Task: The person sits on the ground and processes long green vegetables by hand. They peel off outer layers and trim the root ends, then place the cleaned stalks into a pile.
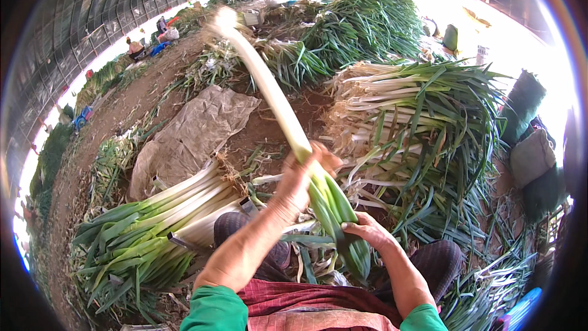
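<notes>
A long leek [275,96] slants up and away from my lap, its white root end raised and blurred in bright light. My left hand [305,172] is wrapped around it where the white stalk turns green. Lower down, my right hand [365,232] grips its green leaves, thumb on top. Beside my left knee, a stack of trimmed-looking leeks [197,207] lies between metal uprights, roots towards the middle. A large heap of leeks with brown roots [413,119] lies to the right.
A crumpled brown sheet [193,128] lies on the soil beyond the stack. Another leek pile [367,23] rises further back. Green sacks [523,105] and a cushion-like bundle [533,156] stand at the right. Loose leaves cover the ground at lower right. A person [135,49] sits far off at left.
</notes>
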The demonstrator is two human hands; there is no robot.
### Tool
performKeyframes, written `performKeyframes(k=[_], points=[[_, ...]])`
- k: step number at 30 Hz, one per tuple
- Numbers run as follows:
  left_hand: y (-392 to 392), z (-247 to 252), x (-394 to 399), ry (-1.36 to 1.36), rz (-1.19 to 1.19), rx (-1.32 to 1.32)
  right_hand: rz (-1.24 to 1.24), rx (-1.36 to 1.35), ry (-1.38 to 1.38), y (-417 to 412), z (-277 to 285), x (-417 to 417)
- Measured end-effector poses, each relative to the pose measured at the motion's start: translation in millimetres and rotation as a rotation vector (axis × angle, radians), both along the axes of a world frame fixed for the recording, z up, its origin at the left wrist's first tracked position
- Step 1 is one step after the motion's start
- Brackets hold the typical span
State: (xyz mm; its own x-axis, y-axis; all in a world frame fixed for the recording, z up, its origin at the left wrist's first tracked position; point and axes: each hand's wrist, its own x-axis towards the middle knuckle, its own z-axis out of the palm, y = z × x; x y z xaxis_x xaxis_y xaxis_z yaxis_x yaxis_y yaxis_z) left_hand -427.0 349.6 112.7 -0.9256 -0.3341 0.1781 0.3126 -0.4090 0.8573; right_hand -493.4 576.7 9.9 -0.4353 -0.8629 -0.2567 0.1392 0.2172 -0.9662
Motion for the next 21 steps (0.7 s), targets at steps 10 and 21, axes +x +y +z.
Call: performKeyframes(k=[10,21], points=[[-153.7,245.4,112.8,0.497,0.930,-0.530,-0.476,0.056,0.152,6.8,-108.3,-35.7],[-214.7,252.4,248.5,-0.309,1.494,-1.779,0.068,0.543,0.573,23.1,-213.3,-25.4]])
